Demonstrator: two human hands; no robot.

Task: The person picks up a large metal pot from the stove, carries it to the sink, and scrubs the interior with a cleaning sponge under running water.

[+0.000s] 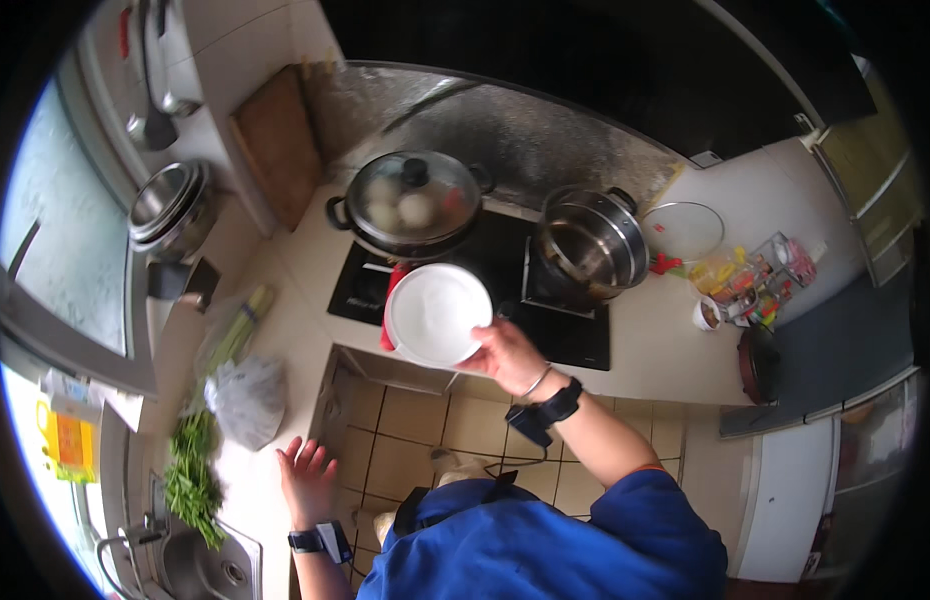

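My right hand [506, 356] grips the rim of a white bowl [439, 315] above the front edge of the black cooktop [559, 330]. No contents can be made out in the bowl. Something red [390, 307] shows behind the bowl's left side. My left hand [308, 480] holds nothing, its fingers apart, by the counter's edge below a tied plastic bag [246, 401]. On the cooktop's left stands a pan with a glass lid [415, 199], round pale items and something reddish inside. To the right is an uncovered steel pot [592, 244].
Leafy greens [191, 472] hang over the sink [210, 570] at lower left. Nested steel bowls [169, 210], a cleaver [184, 281] and a wooden cutting board [277, 146] are at upper left. A glass lid [686, 232] and a condiment rack [757, 281] stand on the right counter.
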